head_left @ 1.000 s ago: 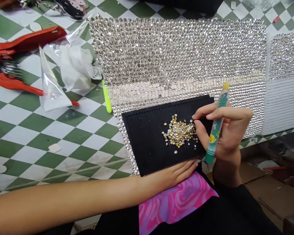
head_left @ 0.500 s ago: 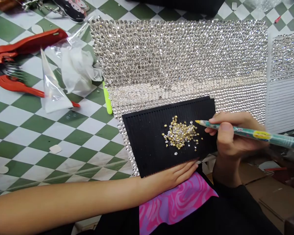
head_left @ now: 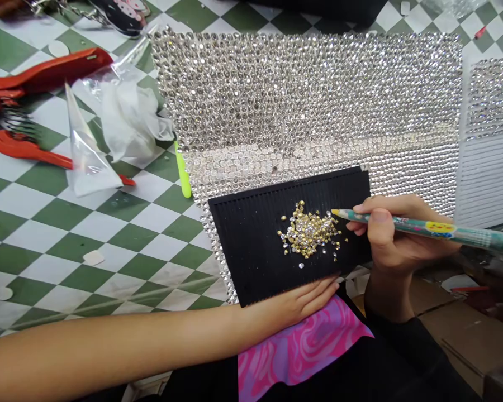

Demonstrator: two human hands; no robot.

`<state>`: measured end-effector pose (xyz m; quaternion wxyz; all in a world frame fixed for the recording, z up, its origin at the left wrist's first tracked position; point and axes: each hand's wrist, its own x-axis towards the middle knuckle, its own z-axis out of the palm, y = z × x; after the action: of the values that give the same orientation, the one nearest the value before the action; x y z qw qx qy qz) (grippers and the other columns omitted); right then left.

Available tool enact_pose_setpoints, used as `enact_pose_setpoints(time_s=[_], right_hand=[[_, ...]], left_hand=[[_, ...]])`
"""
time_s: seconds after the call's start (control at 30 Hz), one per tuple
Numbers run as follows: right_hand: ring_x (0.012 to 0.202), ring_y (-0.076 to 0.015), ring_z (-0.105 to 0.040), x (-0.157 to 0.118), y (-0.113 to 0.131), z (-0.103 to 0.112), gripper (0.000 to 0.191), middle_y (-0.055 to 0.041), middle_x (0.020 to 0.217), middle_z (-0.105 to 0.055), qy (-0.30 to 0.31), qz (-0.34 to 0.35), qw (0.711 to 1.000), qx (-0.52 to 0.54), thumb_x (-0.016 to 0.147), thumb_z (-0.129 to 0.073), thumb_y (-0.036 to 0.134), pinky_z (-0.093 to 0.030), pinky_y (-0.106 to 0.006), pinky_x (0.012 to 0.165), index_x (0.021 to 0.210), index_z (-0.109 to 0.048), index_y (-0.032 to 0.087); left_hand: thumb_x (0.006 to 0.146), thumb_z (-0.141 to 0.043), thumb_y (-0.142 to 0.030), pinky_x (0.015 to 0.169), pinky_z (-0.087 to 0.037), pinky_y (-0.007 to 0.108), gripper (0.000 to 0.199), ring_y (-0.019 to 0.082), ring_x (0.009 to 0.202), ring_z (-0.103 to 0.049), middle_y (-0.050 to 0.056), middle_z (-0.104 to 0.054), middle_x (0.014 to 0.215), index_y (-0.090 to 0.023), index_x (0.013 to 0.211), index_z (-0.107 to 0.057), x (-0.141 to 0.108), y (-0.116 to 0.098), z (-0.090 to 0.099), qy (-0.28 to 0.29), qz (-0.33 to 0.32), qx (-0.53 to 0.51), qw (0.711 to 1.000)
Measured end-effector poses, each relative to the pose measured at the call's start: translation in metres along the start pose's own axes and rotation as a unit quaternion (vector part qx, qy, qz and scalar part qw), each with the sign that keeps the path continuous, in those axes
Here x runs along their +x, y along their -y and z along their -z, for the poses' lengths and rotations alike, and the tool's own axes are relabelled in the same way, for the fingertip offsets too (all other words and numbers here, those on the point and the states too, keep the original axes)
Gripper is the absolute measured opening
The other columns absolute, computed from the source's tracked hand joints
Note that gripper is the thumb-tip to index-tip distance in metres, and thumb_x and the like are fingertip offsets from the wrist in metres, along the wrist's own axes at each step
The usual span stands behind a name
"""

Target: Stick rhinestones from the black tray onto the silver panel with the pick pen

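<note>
Between thumb and fingers my right hand grips a teal pencil-like picking pen with a yellow tip. That tip is at the upper right edge of a small heap of gold-backed rhinestones. The heap lies on a black ribbed tray, which rests tilted on a sheet of silver rhinestones. My left hand lies along the tray's near edge, fingers stretched out and together, on a pink and purple swirled cloth.
Red-handled pliers lie at the left beside a clear plastic cone bag and crumpled white tissue. A lime-green stick pokes from under the sheet. A ribbed white panel, partly covered with stones, is at the right.
The pen's tip has shifted slightly left and down toward the heap along with my right hand. My left hand stays at the tray's edge.
</note>
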<state>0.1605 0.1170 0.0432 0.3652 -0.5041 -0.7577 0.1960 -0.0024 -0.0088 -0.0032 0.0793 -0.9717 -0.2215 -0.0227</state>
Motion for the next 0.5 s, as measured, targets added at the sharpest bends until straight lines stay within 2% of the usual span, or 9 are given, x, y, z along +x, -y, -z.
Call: enact_pose_setpoints(time_s=[0.1,0.3,0.37,0.5], right_hand=[[0.053,-0.0106,-0.064,0.000,-0.001,0.002,0.011,0.0058,0.070,-0.069,0.011,0.002,1.000,-0.007,0.088,-0.062,0.018,-0.049,-0.024,0.043,0.080,-0.068,0.022],[0.053,-0.0103,-0.064,0.001,0.001,0.000,0.011,0.0066,0.071,-0.069,0.032,0.009,0.999,-0.001,0.086,-0.064,0.014,-0.050,-0.024,0.045,0.082,-0.068,0.023],[0.052,-0.0104,-0.063,0.001,0.005,-0.005,0.013,0.0069,0.067,-0.066,-0.001,-0.007,1.000,0.014,0.087,-0.062,0.013,-0.049,-0.024,0.044,0.081,-0.067,0.024],[0.045,-0.0094,-0.058,0.007,0.013,-0.009,0.019,0.0059,0.060,-0.060,-0.131,-0.055,0.990,0.021,0.090,-0.059,0.017,-0.041,-0.025,0.037,0.072,-0.064,0.023]], left_hand=[[0.094,-0.026,-0.017,0.126,-0.024,0.030,0.059,0.012,0.146,-0.034,0.002,-0.036,0.159,-0.019,0.153,-0.034,0.000,-0.004,-0.003,-0.016,0.013,0.002,1.000],[0.098,-0.024,-0.019,0.126,-0.021,0.028,0.057,0.011,0.148,-0.028,0.002,-0.030,0.162,-0.019,0.155,-0.027,0.001,0.004,0.007,0.029,-0.008,0.027,0.999],[0.099,-0.022,-0.018,0.126,-0.022,0.025,0.056,0.010,0.148,-0.028,0.001,-0.029,0.162,-0.021,0.155,-0.027,0.001,0.006,0.009,0.035,-0.010,0.025,0.999],[0.098,-0.020,-0.016,0.124,-0.025,0.024,0.057,0.011,0.147,-0.030,0.003,-0.030,0.162,-0.017,0.155,-0.026,0.001,0.006,0.006,0.033,-0.027,0.022,0.999]])
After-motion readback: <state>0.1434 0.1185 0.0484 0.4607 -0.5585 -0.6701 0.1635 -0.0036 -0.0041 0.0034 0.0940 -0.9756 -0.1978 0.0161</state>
